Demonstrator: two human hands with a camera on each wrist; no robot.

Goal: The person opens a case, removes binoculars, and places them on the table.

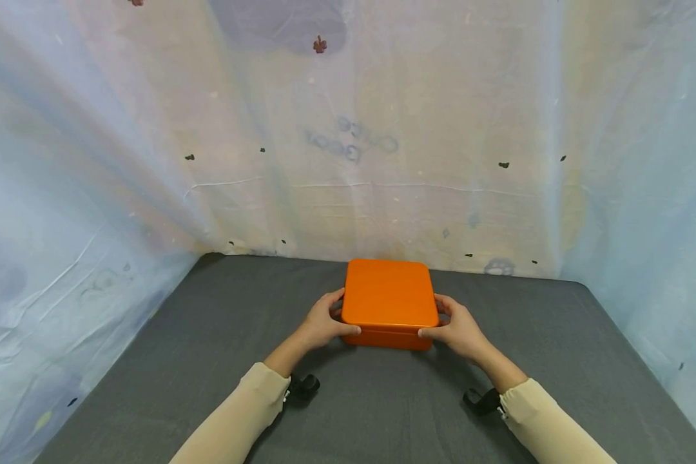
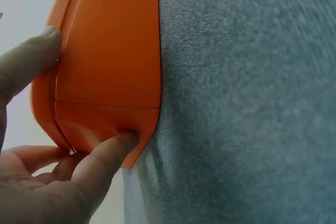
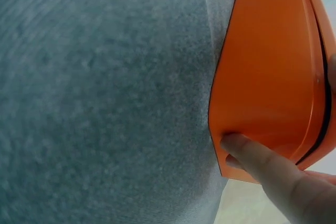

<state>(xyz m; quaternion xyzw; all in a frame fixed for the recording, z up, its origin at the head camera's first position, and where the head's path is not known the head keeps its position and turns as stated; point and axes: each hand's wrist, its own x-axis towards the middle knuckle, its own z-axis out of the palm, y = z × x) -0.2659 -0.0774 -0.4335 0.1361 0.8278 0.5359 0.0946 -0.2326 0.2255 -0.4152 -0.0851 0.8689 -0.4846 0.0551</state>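
An orange lidded box (image 1: 390,293) stands on the dark grey tabletop, with a person's hands at its two sides. The left hand (image 1: 323,320) grips the left side, its thumb at the front corner near the lid's edge. In the left wrist view, the left fingers (image 2: 107,158) press along the box's side wall (image 2: 107,51). On the opposite side the right hand (image 1: 461,328) holds the box, thumb at the front corner. The right wrist view shows a dark gap between lid and body, with a right finger (image 3: 262,163) against the lower wall. The lid hides the box's inside.
The grey cloth-covered table (image 1: 168,380) reaches back to a pale, patterned plastic curtain (image 1: 441,129) that also hangs at both sides. Black straps (image 1: 304,386) sit at the wrists, below cream sleeves (image 1: 238,412).
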